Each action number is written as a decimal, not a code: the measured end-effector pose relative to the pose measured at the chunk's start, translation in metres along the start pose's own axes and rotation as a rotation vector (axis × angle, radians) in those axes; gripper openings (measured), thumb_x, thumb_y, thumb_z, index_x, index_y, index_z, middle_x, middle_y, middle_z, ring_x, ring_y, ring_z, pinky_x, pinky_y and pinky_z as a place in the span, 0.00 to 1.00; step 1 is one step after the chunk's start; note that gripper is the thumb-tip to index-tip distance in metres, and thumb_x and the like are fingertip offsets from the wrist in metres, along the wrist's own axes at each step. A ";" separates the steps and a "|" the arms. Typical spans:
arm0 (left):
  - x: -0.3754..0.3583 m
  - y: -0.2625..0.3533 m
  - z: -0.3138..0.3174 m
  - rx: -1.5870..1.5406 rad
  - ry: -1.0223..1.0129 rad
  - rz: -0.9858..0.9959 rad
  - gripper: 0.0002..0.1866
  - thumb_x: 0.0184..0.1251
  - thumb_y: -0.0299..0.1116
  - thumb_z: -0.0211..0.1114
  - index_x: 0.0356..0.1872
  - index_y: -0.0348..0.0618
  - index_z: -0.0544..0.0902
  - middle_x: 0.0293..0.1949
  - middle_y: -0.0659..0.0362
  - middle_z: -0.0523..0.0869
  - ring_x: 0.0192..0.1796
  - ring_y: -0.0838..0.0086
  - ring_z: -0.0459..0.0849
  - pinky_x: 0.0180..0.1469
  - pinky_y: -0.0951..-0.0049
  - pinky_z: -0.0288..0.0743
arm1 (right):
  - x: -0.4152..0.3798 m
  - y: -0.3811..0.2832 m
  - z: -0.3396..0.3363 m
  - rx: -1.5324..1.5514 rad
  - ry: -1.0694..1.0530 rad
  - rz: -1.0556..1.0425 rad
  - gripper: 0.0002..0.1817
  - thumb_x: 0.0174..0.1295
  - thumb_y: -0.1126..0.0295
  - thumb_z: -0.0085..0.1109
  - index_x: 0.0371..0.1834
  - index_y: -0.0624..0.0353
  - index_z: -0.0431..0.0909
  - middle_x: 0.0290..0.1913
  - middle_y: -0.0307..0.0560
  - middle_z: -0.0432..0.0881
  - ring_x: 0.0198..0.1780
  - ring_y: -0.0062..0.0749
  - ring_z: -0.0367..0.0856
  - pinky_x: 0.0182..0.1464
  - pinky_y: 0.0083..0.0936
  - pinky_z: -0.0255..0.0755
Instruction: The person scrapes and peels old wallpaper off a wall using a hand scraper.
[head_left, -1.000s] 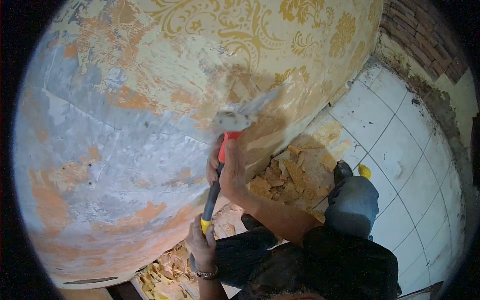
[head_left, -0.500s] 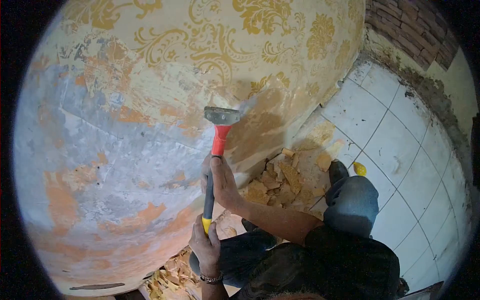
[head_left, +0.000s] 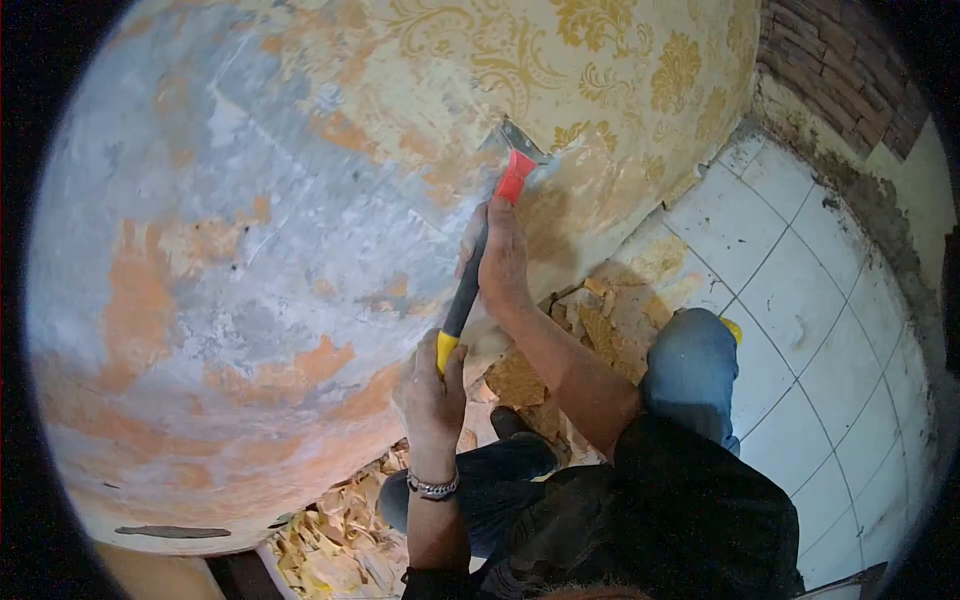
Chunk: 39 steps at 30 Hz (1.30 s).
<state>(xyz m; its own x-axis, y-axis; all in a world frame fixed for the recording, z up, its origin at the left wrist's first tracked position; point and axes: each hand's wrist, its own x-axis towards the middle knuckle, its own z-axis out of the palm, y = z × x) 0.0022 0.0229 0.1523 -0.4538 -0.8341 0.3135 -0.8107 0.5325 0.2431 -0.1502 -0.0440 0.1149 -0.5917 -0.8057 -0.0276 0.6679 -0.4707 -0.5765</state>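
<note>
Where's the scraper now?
The scraper spans the head view's centre, metal head at the patterned wallpaper, right hand below the red neck, left hand at the yellow end.

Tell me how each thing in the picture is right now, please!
Wallpaper: partly stripped
Bare wall: patchy, grey and orange
Scraper: held slanted, its blade at the wallpaper's edge
Left hand: gripping the scraper's yellow end
Right hand: gripping higher up
Floor tiles: dirty
Scraps: loose, heaped
Bracelet: being worn

Wall [head_left: 330, 250] takes up the left, scraper [head_left: 468, 283] against it mid-frame, scraps [head_left: 340, 540] bottom left, floor tiles [head_left: 800, 330] far right.
</note>
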 end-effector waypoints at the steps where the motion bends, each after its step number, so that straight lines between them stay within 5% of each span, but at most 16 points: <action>1: 0.002 -0.001 -0.002 -0.036 0.016 0.036 0.15 0.69 0.37 0.61 0.51 0.41 0.77 0.32 0.44 0.84 0.33 0.48 0.82 0.31 0.57 0.74 | 0.001 0.001 0.003 0.010 0.054 0.003 0.22 0.74 0.46 0.37 0.31 0.53 0.63 0.19 0.36 0.66 0.16 0.25 0.68 0.19 0.24 0.66; 6: -0.020 -0.011 -0.013 -0.064 0.025 0.033 0.15 0.68 0.34 0.62 0.52 0.40 0.77 0.32 0.44 0.83 0.33 0.48 0.83 0.32 0.57 0.75 | -0.011 0.015 0.003 0.055 0.077 0.012 0.23 0.74 0.46 0.36 0.30 0.53 0.64 0.17 0.37 0.65 0.14 0.25 0.67 0.18 0.24 0.66; 8: -0.031 -0.019 -0.017 -0.052 0.065 0.110 0.15 0.68 0.34 0.62 0.52 0.40 0.77 0.32 0.44 0.83 0.33 0.49 0.83 0.32 0.58 0.75 | -0.029 0.036 0.005 -0.203 -0.106 -0.164 0.24 0.74 0.46 0.36 0.29 0.54 0.64 0.17 0.38 0.67 0.14 0.26 0.66 0.19 0.25 0.65; 12: -0.039 -0.012 -0.027 0.031 -0.011 -0.113 0.15 0.67 0.37 0.63 0.49 0.39 0.79 0.33 0.45 0.84 0.33 0.50 0.84 0.33 0.58 0.76 | -0.035 0.031 0.008 -0.071 -0.100 0.009 0.24 0.74 0.47 0.37 0.30 0.56 0.64 0.17 0.39 0.68 0.14 0.28 0.67 0.20 0.26 0.65; 15: -0.035 -0.008 -0.030 0.052 0.000 -0.113 0.15 0.67 0.37 0.63 0.50 0.38 0.79 0.33 0.45 0.84 0.33 0.50 0.84 0.33 0.58 0.76 | -0.023 0.044 0.006 -0.244 0.017 -0.185 0.23 0.74 0.48 0.38 0.31 0.57 0.65 0.17 0.40 0.69 0.15 0.29 0.70 0.20 0.27 0.66; 17: -0.021 -0.001 -0.025 0.047 0.013 -0.094 0.16 0.67 0.37 0.63 0.50 0.38 0.79 0.33 0.45 0.84 0.33 0.51 0.84 0.33 0.58 0.76 | 0.005 0.059 -0.001 -0.899 0.341 -1.170 0.22 0.75 0.49 0.37 0.32 0.55 0.66 0.17 0.40 0.69 0.17 0.29 0.72 0.21 0.26 0.66; 18: -0.009 0.004 -0.016 0.041 0.016 -0.030 0.16 0.68 0.37 0.62 0.51 0.39 0.78 0.31 0.44 0.83 0.32 0.51 0.84 0.32 0.58 0.75 | 0.006 0.039 0.003 -0.901 0.327 -1.174 0.22 0.75 0.49 0.37 0.32 0.55 0.66 0.17 0.40 0.69 0.17 0.29 0.72 0.21 0.26 0.66; 20: 0.003 0.004 -0.006 0.010 0.032 0.050 0.16 0.69 0.37 0.61 0.53 0.39 0.78 0.29 0.44 0.83 0.31 0.51 0.83 0.31 0.59 0.75 | 0.008 -0.007 0.002 -0.110 -0.015 -0.024 0.21 0.75 0.50 0.35 0.33 0.54 0.66 0.19 0.40 0.70 0.19 0.28 0.73 0.21 0.25 0.66; 28: -0.036 -0.026 -0.023 -0.025 -0.010 -0.078 0.17 0.67 0.35 0.63 0.53 0.39 0.77 0.37 0.42 0.84 0.37 0.48 0.84 0.37 0.57 0.77 | -0.040 0.013 0.023 -0.209 -0.027 -0.004 0.24 0.73 0.44 0.38 0.32 0.53 0.67 0.20 0.35 0.66 0.19 0.23 0.67 0.23 0.23 0.63; 30: -0.066 -0.037 -0.029 0.035 -0.073 -0.191 0.17 0.67 0.34 0.62 0.54 0.39 0.77 0.37 0.41 0.84 0.37 0.48 0.84 0.38 0.58 0.77 | -0.059 0.048 0.013 -0.315 -0.248 -0.091 0.23 0.73 0.45 0.38 0.33 0.55 0.65 0.19 0.36 0.66 0.20 0.24 0.68 0.24 0.24 0.64; 34: -0.089 -0.054 -0.020 -0.024 0.013 -0.253 0.18 0.66 0.32 0.63 0.55 0.38 0.76 0.37 0.43 0.85 0.39 0.50 0.85 0.40 0.59 0.78 | -0.072 0.090 0.012 -0.439 -0.177 -0.136 0.22 0.73 0.48 0.39 0.35 0.56 0.65 0.19 0.37 0.67 0.20 0.25 0.68 0.24 0.26 0.64; 37: -0.083 -0.061 -0.014 -0.029 -0.013 -0.286 0.17 0.66 0.31 0.62 0.55 0.39 0.76 0.37 0.42 0.84 0.39 0.49 0.85 0.40 0.59 0.78 | -0.070 0.070 0.021 -0.263 -0.146 0.065 0.20 0.73 0.50 0.42 0.34 0.56 0.65 0.19 0.38 0.67 0.20 0.25 0.69 0.24 0.27 0.64; 39: -0.079 -0.061 -0.015 -0.057 -0.019 -0.279 0.17 0.66 0.31 0.62 0.55 0.39 0.77 0.37 0.42 0.84 0.38 0.49 0.85 0.40 0.59 0.78 | -0.068 0.073 0.018 -0.353 -0.167 -0.046 0.18 0.74 0.54 0.43 0.41 0.60 0.65 0.19 0.42 0.69 0.18 0.31 0.71 0.23 0.30 0.66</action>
<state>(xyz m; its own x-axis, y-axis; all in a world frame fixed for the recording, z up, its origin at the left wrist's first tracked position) 0.0931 0.0581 0.1262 -0.2235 -0.9518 0.2101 -0.8833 0.2889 0.3691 -0.0528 -0.0301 0.0895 -0.5163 -0.8478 0.1212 0.4285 -0.3783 -0.8206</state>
